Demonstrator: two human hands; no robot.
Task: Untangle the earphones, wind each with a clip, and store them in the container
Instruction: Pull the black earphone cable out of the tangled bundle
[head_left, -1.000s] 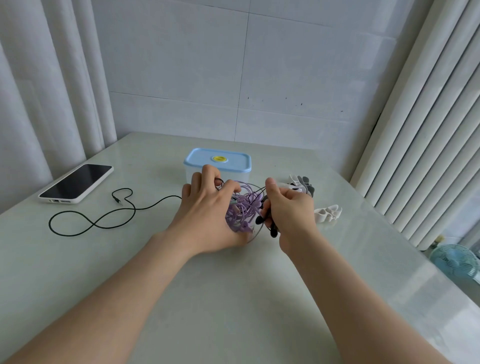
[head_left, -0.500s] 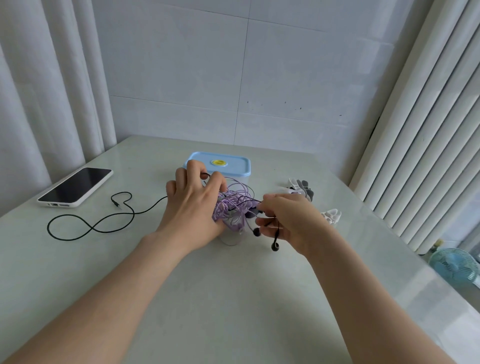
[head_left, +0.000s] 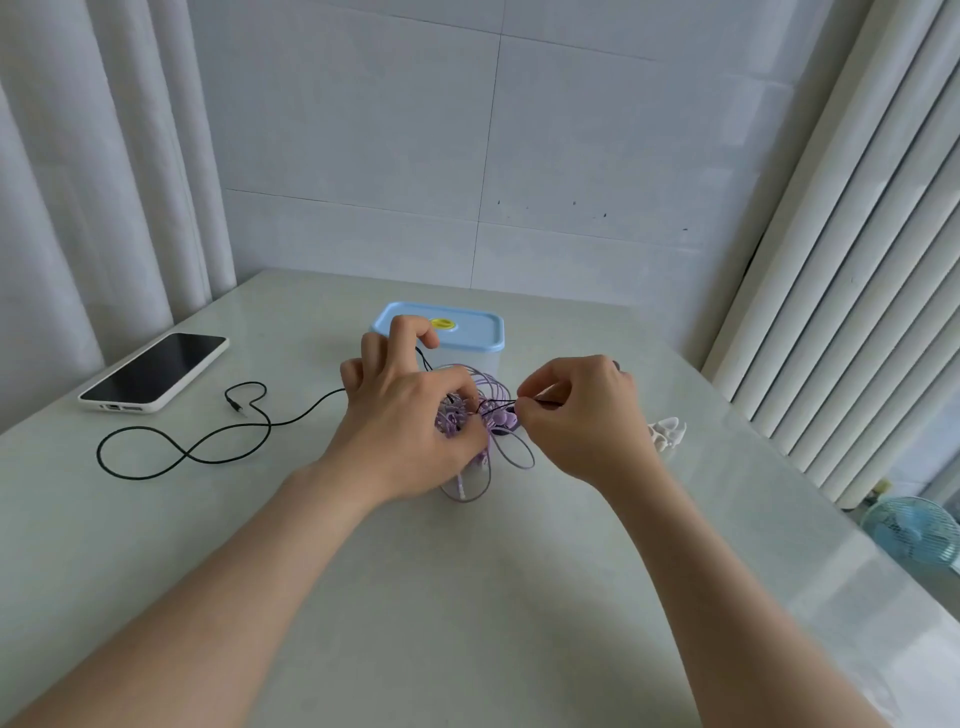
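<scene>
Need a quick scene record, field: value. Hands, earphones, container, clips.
left hand: grips the purple earphones tangle, just above the table
right hand: pinches the black earphones cable at the tangle
black cable: plug end trails left across the table
container: lid on, behind the hands
clips: white, lying right of the right hand
phone: far left, screen dark

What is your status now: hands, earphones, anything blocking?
Left hand grips purple earphones. Right hand pinches black cable. Both cables tangled together; container behind, lid on.
</scene>
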